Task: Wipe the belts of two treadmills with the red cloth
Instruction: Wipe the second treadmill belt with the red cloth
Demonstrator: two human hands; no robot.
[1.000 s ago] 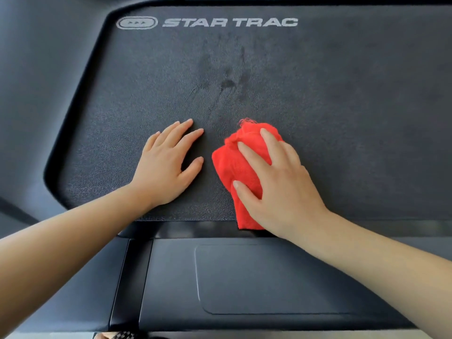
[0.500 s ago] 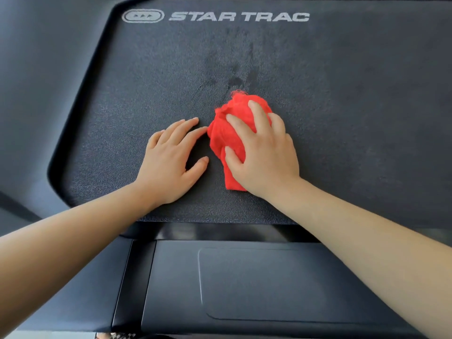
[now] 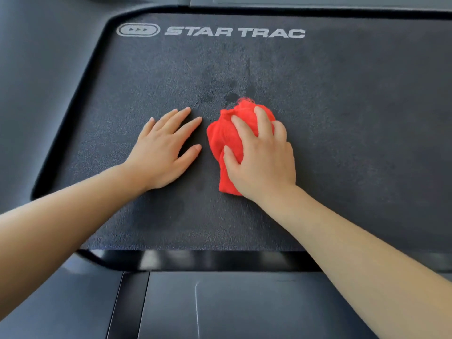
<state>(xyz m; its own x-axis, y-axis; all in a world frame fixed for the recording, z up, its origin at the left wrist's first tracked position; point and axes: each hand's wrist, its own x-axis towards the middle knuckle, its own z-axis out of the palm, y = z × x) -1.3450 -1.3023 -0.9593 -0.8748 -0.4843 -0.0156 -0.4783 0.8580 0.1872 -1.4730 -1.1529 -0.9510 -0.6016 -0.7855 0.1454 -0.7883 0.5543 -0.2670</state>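
Two hands are working mid-frame: we are bracing our flat left hand (image 3: 163, 152) on the textured black treadmill belt (image 3: 354, 118), gripping the bunched red cloth (image 3: 225, 138) with our right hand (image 3: 264, 157), and should be pressing evenly toward the dark smudges (image 3: 230, 91) just above.

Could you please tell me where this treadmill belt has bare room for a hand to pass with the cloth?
The belt is bare right of the right hand, and between the STAR TRAC lettering and both hands. Crowded: the centre, where the left hand lies close beside the red cloth.
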